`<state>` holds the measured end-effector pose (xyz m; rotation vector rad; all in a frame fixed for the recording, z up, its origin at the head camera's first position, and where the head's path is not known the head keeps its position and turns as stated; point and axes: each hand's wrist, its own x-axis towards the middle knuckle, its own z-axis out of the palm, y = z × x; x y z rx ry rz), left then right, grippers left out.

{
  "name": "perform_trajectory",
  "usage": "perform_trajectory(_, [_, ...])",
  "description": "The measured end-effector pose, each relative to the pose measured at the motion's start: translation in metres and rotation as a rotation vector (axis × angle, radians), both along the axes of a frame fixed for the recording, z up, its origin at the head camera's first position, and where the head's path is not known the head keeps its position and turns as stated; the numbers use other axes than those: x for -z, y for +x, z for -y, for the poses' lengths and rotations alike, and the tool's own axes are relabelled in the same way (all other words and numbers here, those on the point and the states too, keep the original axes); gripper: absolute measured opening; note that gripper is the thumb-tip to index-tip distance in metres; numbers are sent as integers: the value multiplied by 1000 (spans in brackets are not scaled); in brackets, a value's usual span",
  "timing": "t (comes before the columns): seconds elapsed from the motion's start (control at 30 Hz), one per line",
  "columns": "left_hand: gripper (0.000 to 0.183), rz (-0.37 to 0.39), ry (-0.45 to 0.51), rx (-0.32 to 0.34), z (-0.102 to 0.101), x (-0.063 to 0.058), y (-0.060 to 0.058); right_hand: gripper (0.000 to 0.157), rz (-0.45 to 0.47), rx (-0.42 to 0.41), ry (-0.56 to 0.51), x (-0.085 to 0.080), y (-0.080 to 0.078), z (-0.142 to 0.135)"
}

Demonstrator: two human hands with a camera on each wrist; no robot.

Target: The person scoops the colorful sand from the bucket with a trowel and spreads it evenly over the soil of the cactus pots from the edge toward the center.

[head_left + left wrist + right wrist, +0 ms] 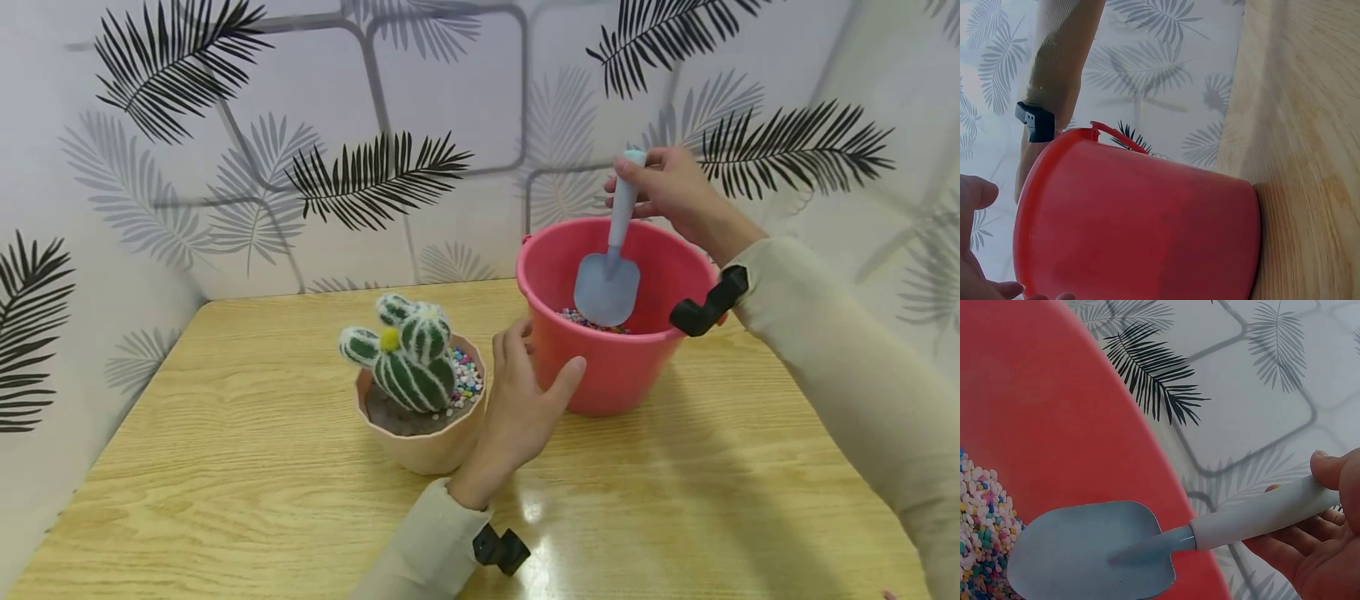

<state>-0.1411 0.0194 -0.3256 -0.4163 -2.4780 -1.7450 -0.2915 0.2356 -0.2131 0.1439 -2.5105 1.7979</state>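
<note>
From the right hand [678,187] hangs a trowel [608,282], seemingly above pebbles [982,519].

Free passage: left and near stretches of yellow wood-grain table [210,475]. Far right blocked by round pink plastic bucket [600,371]; pale-blue broad-bladed scoop [609,287] partly obstructs its mouth. Left hand [519,412] stands in gap between bucket and round peach planter [427,454].

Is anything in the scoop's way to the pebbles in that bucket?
Nothing visible. The right hand holds the scoop at the mouth of the bucket, with pebbles in plain view inside; the left hand is outside, beside the bucket.
</note>
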Motion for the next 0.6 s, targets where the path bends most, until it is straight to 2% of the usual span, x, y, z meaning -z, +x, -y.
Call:
perform_trajectory(0.23, [77, 21, 41, 12, -4, -2, -5, 50, 12, 43, 126, 10, -3, 0])
perform_trajectory(0.6, [88, 2, 71, -25, -8, 2, -22, 50, 1, 17, 81, 17, -8, -1])
